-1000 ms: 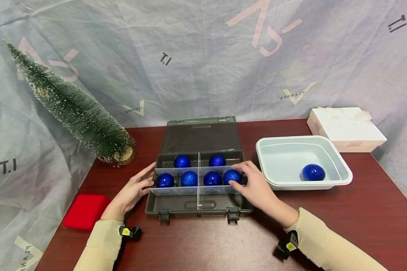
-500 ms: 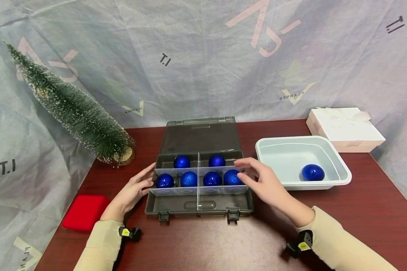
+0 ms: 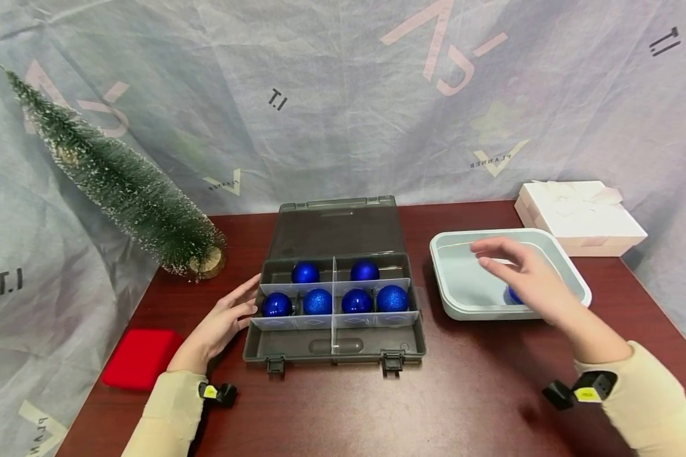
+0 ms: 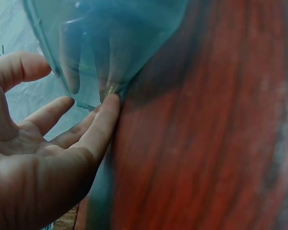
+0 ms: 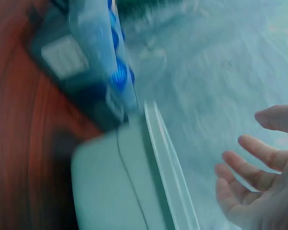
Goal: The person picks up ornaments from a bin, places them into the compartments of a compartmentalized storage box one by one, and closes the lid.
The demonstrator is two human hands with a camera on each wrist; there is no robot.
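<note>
A grey translucent case (image 3: 286,346) lies with its lid up in the middle of the table, split by clear dividers. Its back row holds two blue Christmas balls (image 3: 305,273); several more, some glittery (image 3: 392,299), fill the middle row. The front row has no balls. My left hand (image 3: 224,327) rests its fingertips against the case's left side, as the left wrist view also shows. Above the pale plastic basin (image 3: 451,310) hovers my right hand (image 3: 526,276), fingers loosely spread, holding nothing. One blue ball (image 3: 513,295) in the basin is mostly hidden behind that hand.
A small frosted Christmas tree (image 3: 131,184) leans at the back left. In front of it lies a red cloth-like square (image 3: 141,358). A white gift box with a bow (image 3: 583,216) stands behind the basin, and a grey cloth backdrop (image 3: 343,114) closes off the rear.
My right hand has let go of the glittery ball in the middle row's right end and moved right, over the basin. The left hand has stayed at the case.
</note>
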